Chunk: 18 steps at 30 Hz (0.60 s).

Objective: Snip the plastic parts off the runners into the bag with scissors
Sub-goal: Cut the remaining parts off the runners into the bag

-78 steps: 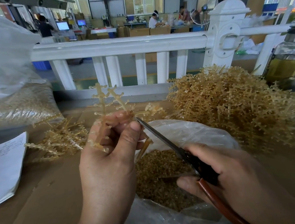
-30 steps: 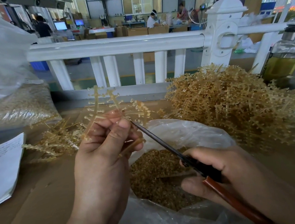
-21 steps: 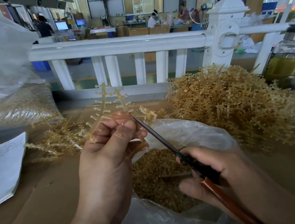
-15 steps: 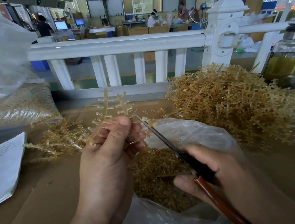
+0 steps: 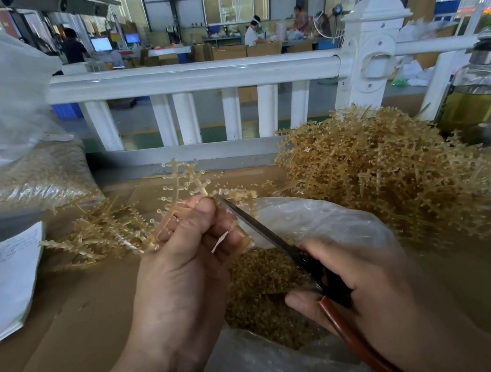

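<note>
My left hand [image 5: 182, 256] grips a bundle of amber plastic runners [image 5: 179, 185] that fan upward above its fingers, small parts on their tips. My right hand [image 5: 363, 288] holds scissors [image 5: 260, 229] with brown handles. The blades point up-left, and their tip meets the runners beside my left forefinger. Below both hands lies an open clear plastic bag [image 5: 330, 223] holding a heap of snipped amber parts [image 5: 265, 291].
A big pile of uncut runners [image 5: 385, 170] lies to the right, a smaller pile of runners [image 5: 100, 237] to the left. At far left are a filled clear bag [image 5: 27, 178] and white paper [image 5: 6, 284]. A white railing [image 5: 193, 77] crosses behind; a glass jar [image 5: 476, 91] stands far right.
The scissor tip has stayed at the runners beside my left fingers while the blades worked. The left hand has shifted the bundle slightly, and the runner tips lean a little differently.
</note>
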### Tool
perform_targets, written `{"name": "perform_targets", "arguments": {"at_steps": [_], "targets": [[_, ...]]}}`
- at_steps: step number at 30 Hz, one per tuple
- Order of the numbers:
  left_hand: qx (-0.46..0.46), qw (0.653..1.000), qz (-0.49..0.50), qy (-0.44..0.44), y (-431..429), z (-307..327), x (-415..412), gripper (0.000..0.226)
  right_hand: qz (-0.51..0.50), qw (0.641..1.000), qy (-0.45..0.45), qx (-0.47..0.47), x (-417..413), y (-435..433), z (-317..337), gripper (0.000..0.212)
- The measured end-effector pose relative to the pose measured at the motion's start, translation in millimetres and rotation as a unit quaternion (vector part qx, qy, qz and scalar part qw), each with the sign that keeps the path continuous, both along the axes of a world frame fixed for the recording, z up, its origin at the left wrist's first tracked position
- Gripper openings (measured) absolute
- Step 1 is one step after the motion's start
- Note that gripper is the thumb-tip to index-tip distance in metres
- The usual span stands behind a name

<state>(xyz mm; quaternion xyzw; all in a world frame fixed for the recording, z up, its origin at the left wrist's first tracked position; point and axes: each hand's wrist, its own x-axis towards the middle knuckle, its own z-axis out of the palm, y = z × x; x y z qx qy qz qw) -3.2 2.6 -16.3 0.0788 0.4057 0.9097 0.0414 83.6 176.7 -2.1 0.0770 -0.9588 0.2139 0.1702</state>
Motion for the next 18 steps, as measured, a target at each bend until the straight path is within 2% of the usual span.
{"name": "perform_targets", "arguments": {"at_steps": [3,6,8,18], "targets": [[-0.011,1.0,0.015,0.0,2.5,-3.6,2.0,0.009,0.01,1.0,0.008,-0.006,0.4,-1.2,0.5,0.046],[-0.029,0.999,0.029,0.001,3.4,-6.7,2.9,0.024,0.008,1.0,0.024,0.0,0.3,-2.2,-0.9,0.046],[-0.028,0.999,0.04,0.006,4.3,-6.9,2.9,0.027,0.001,1.0,0.03,0.007,0.1,-3.4,-1.6,0.047],[0.01,0.999,0.036,0.02,5.0,-5.4,1.2,0.005,-0.038,0.998,0.023,0.037,2.1,-9.7,0.4,0.048]]}}
